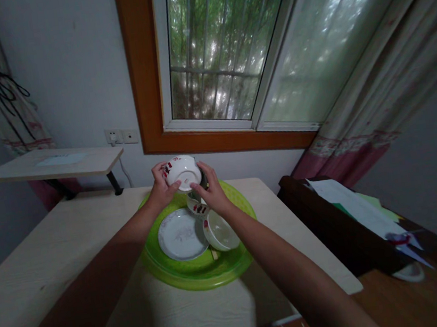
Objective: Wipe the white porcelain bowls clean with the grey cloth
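Both hands grip a white bowl (183, 171) with red and dark markings, tipped so its underside faces me. My left hand (163, 188) is closed on its left side, thumb on the base. On its right side my right hand (211, 188) is closed the same way. The bowl is held above a round green tray (202, 282). In the tray lie a white plate (182, 235) with a faint floral pattern and a white bowl (221, 231) tilted on its side. Another patterned bowl (197, 206) is partly hidden behind my right hand.
The tray rests on a light wooden table (116, 305). At the back left stands a small raised shelf (53, 164). A window (220, 50) with an orange-brown frame is behind. To the right, papers (353, 210) lie on a dark piece of furniture (327, 229).
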Motion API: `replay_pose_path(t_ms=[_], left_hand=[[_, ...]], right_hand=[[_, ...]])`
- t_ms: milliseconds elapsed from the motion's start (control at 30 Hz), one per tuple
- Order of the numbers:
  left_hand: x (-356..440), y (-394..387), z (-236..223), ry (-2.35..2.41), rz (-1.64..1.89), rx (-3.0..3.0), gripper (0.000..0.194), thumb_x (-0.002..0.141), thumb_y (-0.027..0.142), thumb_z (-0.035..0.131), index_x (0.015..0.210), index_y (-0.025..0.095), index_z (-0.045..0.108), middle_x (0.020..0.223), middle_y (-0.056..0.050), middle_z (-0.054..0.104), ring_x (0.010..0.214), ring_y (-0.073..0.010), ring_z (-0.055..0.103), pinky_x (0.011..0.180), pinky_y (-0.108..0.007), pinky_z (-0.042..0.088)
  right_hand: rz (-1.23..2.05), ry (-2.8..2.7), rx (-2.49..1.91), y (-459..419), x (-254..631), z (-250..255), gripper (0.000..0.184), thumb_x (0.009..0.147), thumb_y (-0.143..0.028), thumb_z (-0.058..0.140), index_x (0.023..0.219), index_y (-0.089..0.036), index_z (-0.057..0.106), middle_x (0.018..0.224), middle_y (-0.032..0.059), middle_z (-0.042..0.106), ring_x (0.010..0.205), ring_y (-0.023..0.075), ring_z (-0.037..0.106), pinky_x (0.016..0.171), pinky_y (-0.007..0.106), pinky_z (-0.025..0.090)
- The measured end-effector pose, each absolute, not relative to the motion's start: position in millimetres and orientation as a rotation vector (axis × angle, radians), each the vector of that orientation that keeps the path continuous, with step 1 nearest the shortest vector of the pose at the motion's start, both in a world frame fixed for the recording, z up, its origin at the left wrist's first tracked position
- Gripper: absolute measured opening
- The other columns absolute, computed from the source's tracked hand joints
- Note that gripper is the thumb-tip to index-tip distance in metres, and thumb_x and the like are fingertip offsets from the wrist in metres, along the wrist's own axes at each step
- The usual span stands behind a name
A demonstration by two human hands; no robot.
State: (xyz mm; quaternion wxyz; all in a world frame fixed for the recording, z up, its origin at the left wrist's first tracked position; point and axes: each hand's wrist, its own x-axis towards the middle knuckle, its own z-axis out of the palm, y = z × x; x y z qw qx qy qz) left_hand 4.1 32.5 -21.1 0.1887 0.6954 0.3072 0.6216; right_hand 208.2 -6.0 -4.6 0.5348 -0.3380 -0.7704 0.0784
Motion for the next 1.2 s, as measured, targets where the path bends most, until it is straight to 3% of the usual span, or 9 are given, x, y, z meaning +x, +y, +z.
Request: replay_pose_path(t_ms=[233, 467, 633, 867, 1033, 1200], left_hand=[[4, 26, -15, 0.912, 1.586, 1.926, 0.083, 0.071, 0.042, 0.075, 0.140, 0.020, 0.034, 0.137, -0.017, 0.050, 0.123, -0.0302, 0.055, 0.106, -0.051, 0.046], [3, 21, -11, 0.942, 1.463, 1.905, 0.072, 0.069, 0.046, 0.080, 0.130, 0.020, 0.049, 0.130, -0.015, 0.059, 0.118, -0.0305, 0.061, 0.088, -0.043, 0.057], [4, 21, -14, 1.011, 1.462, 1.922, 0.071, 0.068, 0.045, 0.081, 0.124, 0.020, 0.046, 0.121, -0.013, 0.062, 0.108, -0.0263, 0.064, 0.085, -0.041, 0.057], [7, 16, -8, 1.138, 1.495, 1.966, 0.067, 0.067, 0.040, 0.079, 0.116, 0.021, 0.040, 0.109, -0.008, 0.062, 0.093, -0.0193, 0.064, 0.081, -0.035, 0.055], [6, 18, -9, 1.183, 1.528, 1.982, 0.064, 0.067, 0.039, 0.078, 0.114, 0.021, 0.039, 0.108, -0.008, 0.062, 0.092, -0.0194, 0.065, 0.078, -0.033, 0.054], [4, 22, -12, 1.292, 1.611, 1.906, 0.071, 0.062, 0.042, 0.081, 0.114, 0.022, 0.037, 0.110, -0.009, 0.060, 0.093, -0.0203, 0.065, 0.073, -0.031, 0.053]], right_hand=[[0.151, -1.894, -0.817, -14, 212, 4, 0.052, 0.097, -0.043, 0.055, 0.147, -0.031, 0.046, 0.152, 0.0104, 0.040, 0.144, 0.0265, 0.038, 0.120, 0.051, 0.033], [0.013, -2.037, -0.786, -17, 221, 10, 0.050, 0.100, -0.041, 0.048, 0.149, -0.033, 0.044, 0.157, 0.0063, 0.037, 0.144, 0.0277, 0.038, 0.119, 0.052, 0.033], [-0.087, -2.110, -0.748, -15, 221, 12, 0.051, 0.104, -0.033, 0.041, 0.154, -0.032, 0.035, 0.162, 0.0055, 0.033, 0.147, 0.0255, 0.035, 0.121, 0.052, 0.031], [-0.238, -2.254, -0.690, -24, 212, 16, 0.054, 0.103, -0.031, 0.042, 0.156, -0.026, 0.033, 0.165, 0.0045, 0.029, 0.157, 0.0247, 0.014, 0.126, 0.053, 0.025], [-0.268, -2.286, -0.674, -27, 207, 16, 0.054, 0.103, -0.030, 0.042, 0.156, -0.025, 0.033, 0.165, 0.0043, 0.029, 0.157, 0.0239, 0.014, 0.127, 0.053, 0.022], [-0.044, -2.074, -0.820, -12, 209, 3, 0.057, 0.106, -0.037, 0.034, 0.160, -0.025, 0.020, 0.167, 0.0059, 0.022, 0.155, 0.0223, 0.021, 0.126, 0.051, 0.027]])
